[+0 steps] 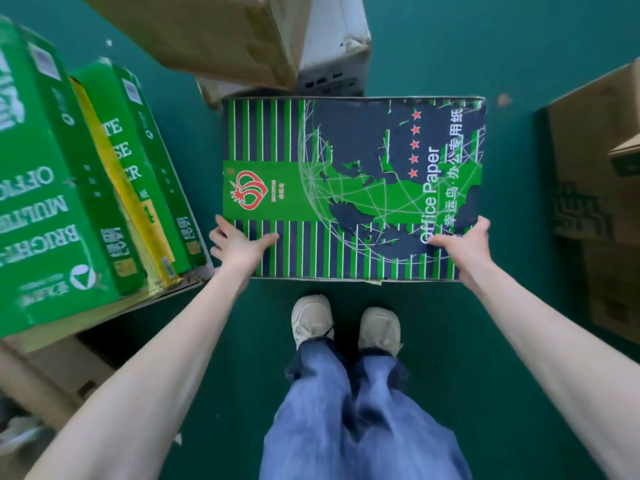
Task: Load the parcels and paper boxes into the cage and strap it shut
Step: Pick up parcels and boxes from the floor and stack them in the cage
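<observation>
The paper box (353, 188) lies flat and face-up in the middle of the scene, just beyond the person's pale shoes (311, 320), over the teal floor (450, 46); whether it rests on the floor or is lifted off it I cannot tell. Its top is printed in dark navy and green, with thin upright stripes along the left and near sides and a green band bearing a red heart-shaped logo. A globe with white grid lines fills the middle, and a row of red stars and the white words "Office Paper" run sideways along the right. The print is scuffed and flaking toward the far right, and the edges look worn. The left grip (239, 244) is clamped on the near left corner, thumb across the top and fingers at the side edge. The right grip (464, 251) is clamped on the near right corner in the same way. Green paper boxes (52, 202) stand stacked close by on the left. A brown carton (225, 36) sits just beyond the far edge, and more brown cartons (595, 168) are at the right.
</observation>
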